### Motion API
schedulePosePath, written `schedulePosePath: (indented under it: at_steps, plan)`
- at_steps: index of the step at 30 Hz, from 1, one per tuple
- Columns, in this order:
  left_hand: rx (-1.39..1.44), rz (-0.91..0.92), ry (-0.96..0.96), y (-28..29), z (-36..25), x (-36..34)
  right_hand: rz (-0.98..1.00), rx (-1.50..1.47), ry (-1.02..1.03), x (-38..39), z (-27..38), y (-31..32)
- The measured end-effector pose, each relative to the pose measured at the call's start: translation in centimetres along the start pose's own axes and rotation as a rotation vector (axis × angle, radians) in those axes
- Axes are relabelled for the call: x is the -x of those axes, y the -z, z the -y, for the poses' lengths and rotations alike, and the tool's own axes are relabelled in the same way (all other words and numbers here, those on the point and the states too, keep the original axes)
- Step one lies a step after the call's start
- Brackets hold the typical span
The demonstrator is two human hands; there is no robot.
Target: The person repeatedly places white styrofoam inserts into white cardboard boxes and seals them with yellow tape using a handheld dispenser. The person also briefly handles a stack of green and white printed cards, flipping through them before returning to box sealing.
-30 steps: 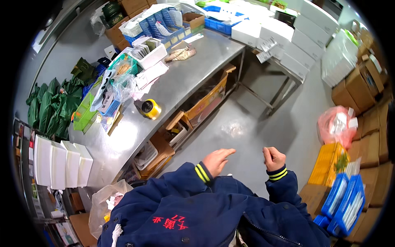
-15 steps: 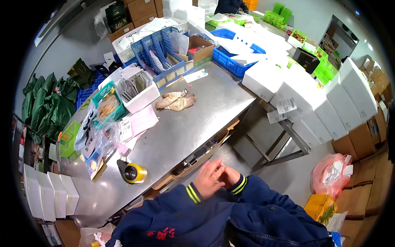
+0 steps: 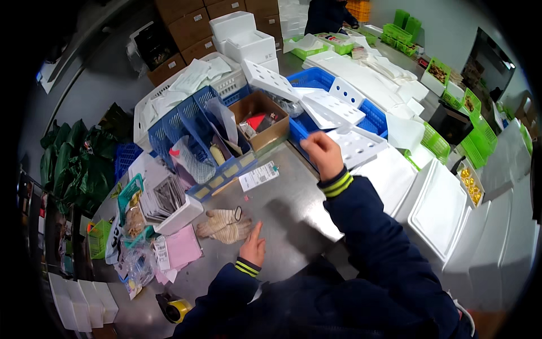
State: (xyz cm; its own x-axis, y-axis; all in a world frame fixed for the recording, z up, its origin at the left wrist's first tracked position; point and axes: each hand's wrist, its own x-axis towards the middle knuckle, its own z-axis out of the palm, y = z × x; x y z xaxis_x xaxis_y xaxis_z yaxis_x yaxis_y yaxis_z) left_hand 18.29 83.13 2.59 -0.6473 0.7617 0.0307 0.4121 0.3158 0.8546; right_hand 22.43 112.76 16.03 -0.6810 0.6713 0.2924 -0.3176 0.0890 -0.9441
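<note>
My left hand (image 3: 253,250) is just above the steel table (image 3: 282,210), its fingers stretched out beside a pair of striped knit work gloves (image 3: 224,226). It holds nothing that I can see. Farther off and to the right, my right hand (image 3: 324,155) is raised with its fingers curled in. Whatever is inside its curl, if anything, is hidden. Behind it lie white foam lids with holes (image 3: 359,148) in and across a blue plastic crate (image 3: 375,120). A white printed label (image 3: 258,176) is on the table between the gloves and the crate.
A blue divided rack (image 3: 189,121) and an open cardboard box (image 3: 265,129) stand at the back. Left are a white box of grey packets (image 3: 169,201), pink sheets (image 3: 183,248) and a yellow tape dispenser (image 3: 176,308). White foam boxes (image 3: 432,209) line the right. Another person (image 3: 326,16) stands far back.
My hands were together in front of my body. Now they are apart: the right has reached forward toward the crate, the left toward the gloves. The view has come nearer to the table's back.
</note>
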Motion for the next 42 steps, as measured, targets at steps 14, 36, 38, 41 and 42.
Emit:
schedulePosePath:
  at_steps: [14, 36, 38, 41, 42]
  plan:
    - [0.089, -0.182, 0.066, 7.7, -9.0, -37.3, 0.229, 0.617, -0.13, -45.7, -6.1, 4.3]
    - [1.042, -0.125, 0.2, -0.4, -10.7, -42.1, 0.37, -0.179, -0.261, -55.0, -10.1, 4.9]
    - [1.199, 0.062, 0.208, -0.9, -10.4, -45.4, 0.208, -0.067, -0.253, -51.0, -4.5, 7.0]
    - [0.496, -0.162, 0.061, -2.0, -4.1, -48.4, 0.157, 0.169, -0.201, -45.5, 3.4, 7.0]
    - [0.283, -0.216, 0.129, -2.2, -3.5, -46.7, 0.16, 0.211, -0.21, -43.3, 5.1, 8.0]
